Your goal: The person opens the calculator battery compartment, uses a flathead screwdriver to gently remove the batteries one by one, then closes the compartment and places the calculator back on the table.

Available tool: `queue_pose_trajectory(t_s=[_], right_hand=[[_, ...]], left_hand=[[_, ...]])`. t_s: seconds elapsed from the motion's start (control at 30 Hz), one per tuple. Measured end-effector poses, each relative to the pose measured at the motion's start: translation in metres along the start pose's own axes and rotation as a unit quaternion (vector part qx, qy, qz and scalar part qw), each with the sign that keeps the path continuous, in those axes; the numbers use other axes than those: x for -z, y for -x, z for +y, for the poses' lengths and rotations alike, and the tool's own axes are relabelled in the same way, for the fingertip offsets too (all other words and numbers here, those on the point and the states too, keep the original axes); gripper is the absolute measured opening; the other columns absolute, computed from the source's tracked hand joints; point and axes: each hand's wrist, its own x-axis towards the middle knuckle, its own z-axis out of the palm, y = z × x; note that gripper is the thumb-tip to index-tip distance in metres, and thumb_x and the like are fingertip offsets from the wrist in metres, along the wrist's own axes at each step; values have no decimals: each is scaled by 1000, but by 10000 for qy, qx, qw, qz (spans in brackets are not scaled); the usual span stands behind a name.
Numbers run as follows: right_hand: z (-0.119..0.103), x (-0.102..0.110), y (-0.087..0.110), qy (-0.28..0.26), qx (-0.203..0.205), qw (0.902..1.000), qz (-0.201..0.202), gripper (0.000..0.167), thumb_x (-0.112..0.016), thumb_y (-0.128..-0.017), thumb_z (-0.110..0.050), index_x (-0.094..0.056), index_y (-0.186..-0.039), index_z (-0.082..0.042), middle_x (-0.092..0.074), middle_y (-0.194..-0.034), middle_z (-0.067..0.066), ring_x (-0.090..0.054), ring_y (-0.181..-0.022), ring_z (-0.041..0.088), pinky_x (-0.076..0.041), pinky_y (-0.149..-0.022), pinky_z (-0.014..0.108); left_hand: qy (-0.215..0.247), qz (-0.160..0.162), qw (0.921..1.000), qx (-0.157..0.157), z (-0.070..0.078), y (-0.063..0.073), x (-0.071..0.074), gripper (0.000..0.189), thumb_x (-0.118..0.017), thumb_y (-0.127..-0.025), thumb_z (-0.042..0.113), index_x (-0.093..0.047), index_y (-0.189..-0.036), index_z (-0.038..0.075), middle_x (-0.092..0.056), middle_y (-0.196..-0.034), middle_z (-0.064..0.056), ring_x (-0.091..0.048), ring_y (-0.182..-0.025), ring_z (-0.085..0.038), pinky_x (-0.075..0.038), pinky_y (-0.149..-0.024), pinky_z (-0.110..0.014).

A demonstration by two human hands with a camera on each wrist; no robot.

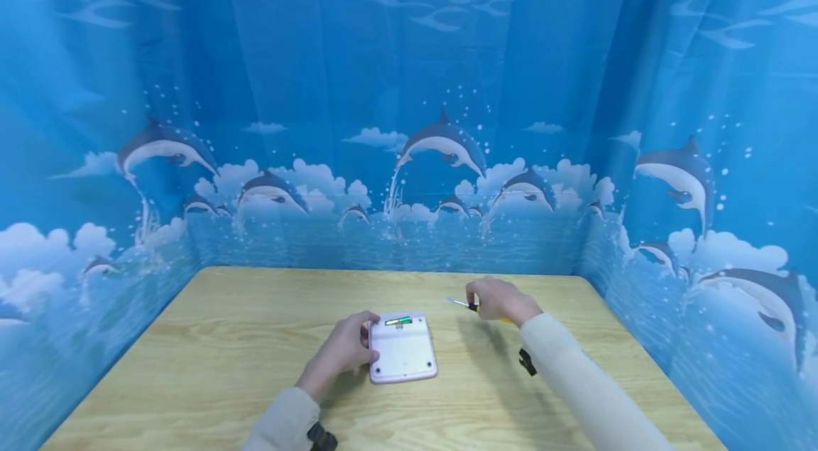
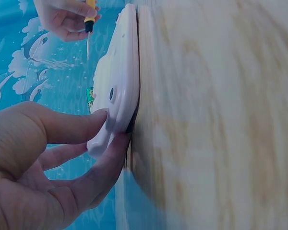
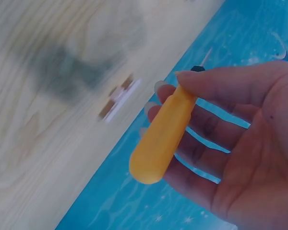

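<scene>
A white kitchen scale (image 1: 404, 355) lies bottom-up on the table, its small round feet showing. Near its far edge, green batteries (image 1: 399, 321) sit in an uncovered slot. My left hand (image 1: 345, 344) grips the scale's left side; in the left wrist view the thumb (image 2: 81, 125) presses on the upper face while a finger reaches under the edge. Off to the right, my right hand (image 1: 497, 299) holds a screwdriver (image 3: 161, 139) above the table. Its yellow handle rests between thumb and fingers, and the thin metal shaft points left, apart from the scale.
A small whitish piece with brown parts (image 3: 119, 99) shows blurred on the wooden table (image 1: 255, 337) in the right wrist view. Blue dolphin-print curtains (image 1: 409, 82) stand around the table's back and sides. Dark bands (image 1: 527, 361) are strapped at both wrists.
</scene>
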Motion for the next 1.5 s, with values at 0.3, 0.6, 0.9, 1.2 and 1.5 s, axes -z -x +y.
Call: queue_pose_trajectory(t_s=[0.3, 0.6, 0.9, 1.2, 1.5], right_hand=[[32, -1, 8, 67, -523, 9986, -63, 25, -66, -88, 3, -69, -108, -11, -69, -105, 6, -56, -83, 20, -51, -72, 39], [61, -2, 22, -344, -1084, 9935, 23, 8, -64, -90, 0, -61, -92, -7, -60, -84, 8, -52, -69, 22, -44, -57, 31], [87, -17, 27, -521, -1545, 9866, 70, 7, -59, -88, 4, -57, -90, -2, -57, -79, 13, -56, -58, 21, -43, -44, 24], [103, -28, 29, -600, -1661, 9842, 105, 9, -58, -86, 5, -57, -94, 1, -57, -82, 15, -57, -60, 21, -45, -47, 23], [107, -30, 34, -505, -1737, 9835, 97, 11, -57, -86, 3, -60, -97, 1, -58, -83, 15, -58, -67, 24, -48, -52, 27]], left_hand=[[27, -55, 10000, 32, -1, -1, -1, 68, -86, -75, 1, -62, -137, 9, -66, -102, -8, -59, -84, -17, -57, -78, -36], [34, -127, 9999, -106, -4, -2, 2, 67, -85, -76, 1, -61, -139, 8, -66, -102, -8, -59, -84, -17, -57, -78, -36], [-23, -214, 9997, -98, -2, -4, 2, 66, -85, -77, 2, -61, -138, 9, -67, -104, -9, -59, -84, -17, -56, -77, -35], [-9, -282, 9996, -30, -1, -4, 1, 66, -84, -77, 1, -62, -138, 10, -67, -105, -10, -59, -86, -18, -57, -79, -37], [-12, -286, 9996, 9, 0, -5, 0, 66, -84, -78, 1, -61, -138, 10, -67, -106, -10, -60, -86, -18, -57, -78, -36]])
